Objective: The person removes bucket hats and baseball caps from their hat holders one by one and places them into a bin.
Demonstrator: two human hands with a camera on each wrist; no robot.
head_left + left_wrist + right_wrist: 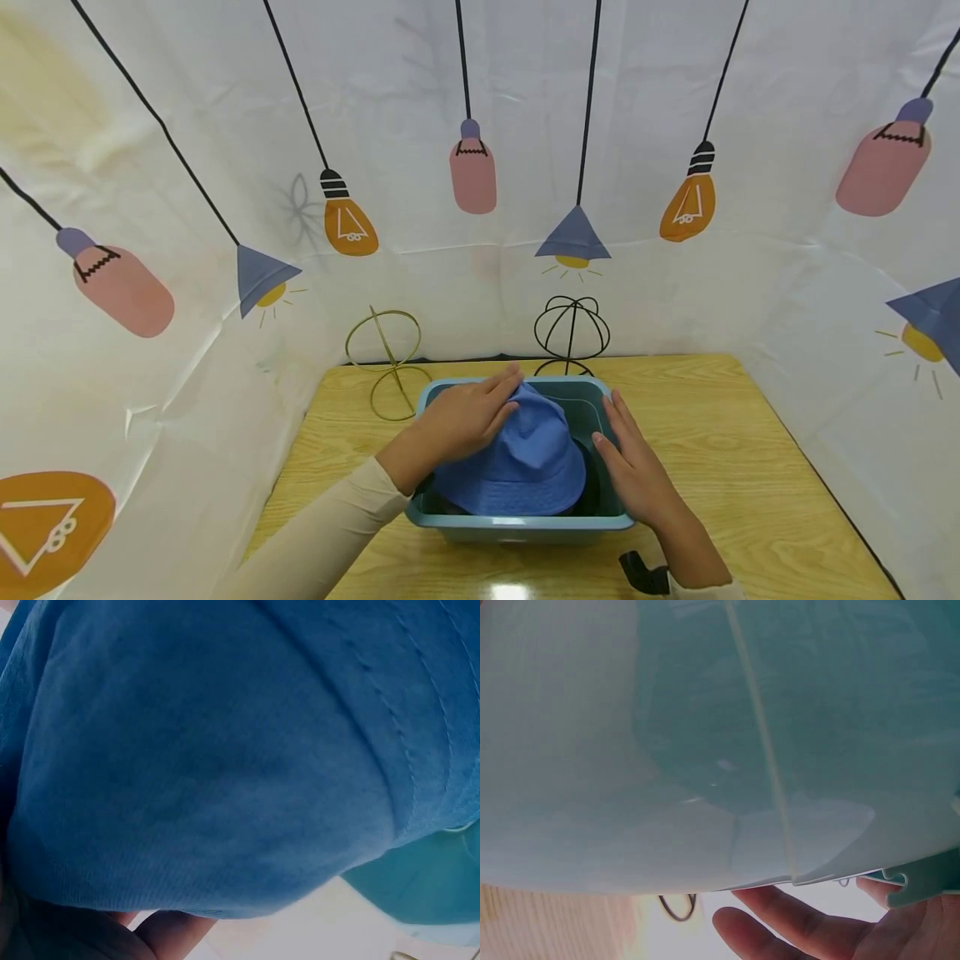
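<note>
A blue bucket hat (pixel 528 450) sits crown up inside a blue-green plastic bin (pixel 517 523). My left hand (pixel 468 417) lies across the crown's upper left with its fingers straight and together. In the left wrist view the hat's stitched cloth (pixel 210 765) fills most of the picture, with part of the hand (pixel 161 934) along the bottom. My right hand (pixel 637 471) touches the bin's right rim, fingers extended along it and thumb toward the inside. Its fingers (pixel 791 919) show beside the bin wall (pixel 705 750) in the right wrist view. Something dark is partly hidden under the hat.
Behind the bin stand a gold wire stand (pixel 393 367) at left and a black wire stand (pixel 572 333) at right. Everything is on a wood-grain table (pixel 712 433), walled by white cloth (pixel 420 292) printed with lamps.
</note>
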